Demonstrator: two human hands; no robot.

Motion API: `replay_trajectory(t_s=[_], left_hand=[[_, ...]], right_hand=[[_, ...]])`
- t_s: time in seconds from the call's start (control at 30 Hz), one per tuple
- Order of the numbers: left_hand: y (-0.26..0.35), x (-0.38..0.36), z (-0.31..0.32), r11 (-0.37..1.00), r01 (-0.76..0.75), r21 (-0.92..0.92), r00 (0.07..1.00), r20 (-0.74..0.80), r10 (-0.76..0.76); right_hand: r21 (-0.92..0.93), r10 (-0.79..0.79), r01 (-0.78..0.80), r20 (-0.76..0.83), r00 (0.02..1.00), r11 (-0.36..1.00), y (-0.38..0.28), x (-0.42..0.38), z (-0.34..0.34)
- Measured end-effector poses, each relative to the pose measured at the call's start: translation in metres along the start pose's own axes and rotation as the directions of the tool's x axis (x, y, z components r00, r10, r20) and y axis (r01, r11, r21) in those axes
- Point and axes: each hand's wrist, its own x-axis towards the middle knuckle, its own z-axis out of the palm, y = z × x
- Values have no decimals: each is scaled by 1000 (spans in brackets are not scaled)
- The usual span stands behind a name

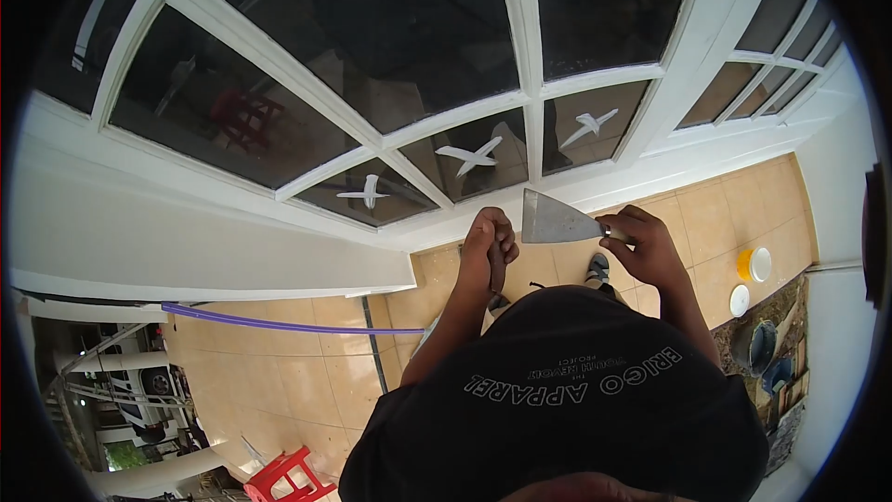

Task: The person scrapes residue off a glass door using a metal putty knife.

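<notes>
My right hand [645, 246] is closed round the pale handle of a putty knife [557, 220]. Its wide, grey metal blade points left, toward my other hand, and stays apart from it. My left hand [490, 237] is closed, with a narrow dark brown piece [497, 271] showing below its fingers; its kind I cannot make out. Beyond both hands stands a white-framed glass panel [381, 144]. White crosses mark its lower panes: a left cross [370, 192], a middle cross [469, 157] and a right cross [589, 127].
Tan floor tiles [279, 344] surround me. A red plastic stool [290, 478] stands at the lower left, near a long purple strip [288, 323]. To the right are a yellow tub [745, 265], a round white lid [739, 300] and a dark bucket [757, 344].
</notes>
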Motion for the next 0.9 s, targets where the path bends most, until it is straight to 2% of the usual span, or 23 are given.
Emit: replay_trajectory(t_s=[0.07,0.1,0.13,0.2,0.27,0.33,0.37,0.4,0.47,0.5,0.53,0.6,0.67,0.73,0.77,0.87,0.9], left_hand=[[1,-3,-18,997,43,64,990,-134,-34],[1,-4,-30,998,67,-3,986,-155,-66],[4,-6,-33,997,77,10,988,-132,-75],[8,-4,-35,966,130,-225,959,-220,-180],[11,2,-37,952,193,-236,961,-149,-231],[12,8,-36,917,275,-290,950,-64,-305],[12,14,-33,913,299,-278,951,10,-309],[10,18,-29,935,301,-186,946,-64,-318],[13,33,-12,946,320,-49,946,-41,-322],[12,38,3,954,298,39,947,-135,-291],[15,42,18,949,280,142,955,-143,-260],[13,53,43,908,226,353,972,-142,-187],[11,67,65,849,79,523,996,-66,-52],[16,86,84,646,-282,709,959,232,164],[25,90,103,595,-279,754,960,215,178],[56,113,148,284,-543,790,825,438,358],[72,121,168,91,-655,750,715,577,394]], right_hand=[[27,-1,3,-67,998,1000,-3,-6,4],[28,2,0,-91,996,1000,-5,-11,6],[13,16,-15,-89,996,1000,-6,-15,6],[-4,37,-38,-120,992,999,-6,-23,5],[-9,111,-113,-131,985,994,-3,-32,2],[-10,98,-102,-192,977,995,9,-37,-4],[6,102,-103,-208,973,995,16,-37,-11],[25,107,-104,-215,971,994,22,-38,-17],[-1,92,-94,-202,975,996,38,-34,-35],[4,63,-64,-233,970,998,44,-28,-45],[11,34,-32,-262,964,999,50,-22,-54],[2,-18,19,-277,961,1000,61,-12,-76],[42,-30,46,-324,946,998,72,-8,-96],[48,-65,86,-337,939,995,79,-8,-123],[41,-85,107,-352,932,993,86,-9,-138],[24,-152,177,-407,900,984,98,-11,-190],[4,-173,192,-408,896,981,96,-11,-212]])
